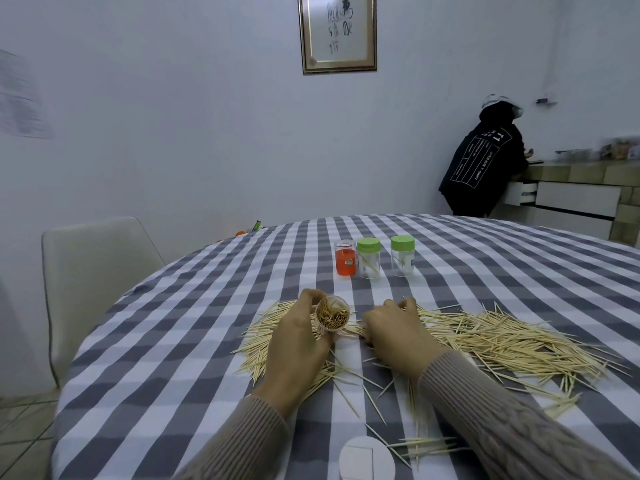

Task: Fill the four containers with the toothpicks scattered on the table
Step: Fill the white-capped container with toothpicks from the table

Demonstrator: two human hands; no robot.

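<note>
Presently my left hand (pixel 298 341) grips an open clear container (pixel 332 317), fingers curled round its wall, the mouth tilted toward me and partly filled with toothpicks standing on end. My right hand (pixel 394 327) lies palm down on the loose toothpicks (pixel 491 337) just right of that container; its fingers are bent onto the pile, but whether they pinch any I cannot tell from this angle.

The toothpicks are spread in a wide band across the checked tablecloth (pixel 207 306), thickest to the right of my hands, with thinner strays nearer the table edge. Beyond the pile, well apart from my hands, stand three more containers in a row: an orange one (pixel 345 261) with a clear cap on the left, then two clear ones with green lids, the middle (pixel 369 259) just beside the orange, the right (pixel 402 256) a little apart. Each green-lidded one shows a few toothpicks inside. A white round lid (pixel 367 457) lies at the near table edge.
</note>
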